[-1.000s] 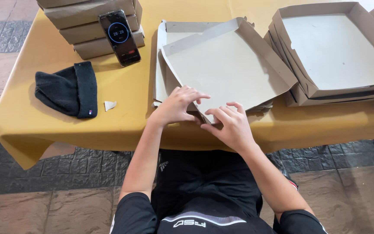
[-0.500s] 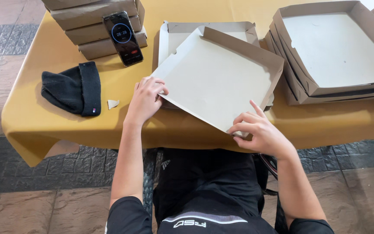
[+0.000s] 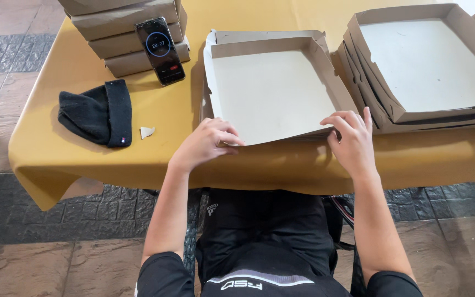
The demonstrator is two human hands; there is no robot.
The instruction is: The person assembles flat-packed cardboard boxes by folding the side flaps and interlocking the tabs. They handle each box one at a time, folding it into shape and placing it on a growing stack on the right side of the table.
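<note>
A half-folded grey cardboard box lies flat on the yellow tablecloth, on top of another flat box blank. Three of its walls stand up; the near edge is flat. My left hand pinches the near left corner of the box. My right hand rests with spread fingers on the near right corner, fingertips touching the cardboard.
A nested stack of folded open boxes stands at the right. Closed boxes are piled at the back left, a phone leaning on them. A black beanie and a paper scrap lie at the left.
The box was tilted up and turned between my hands; now it lies flat and square to me. Both hands have shifted to its near corners.
</note>
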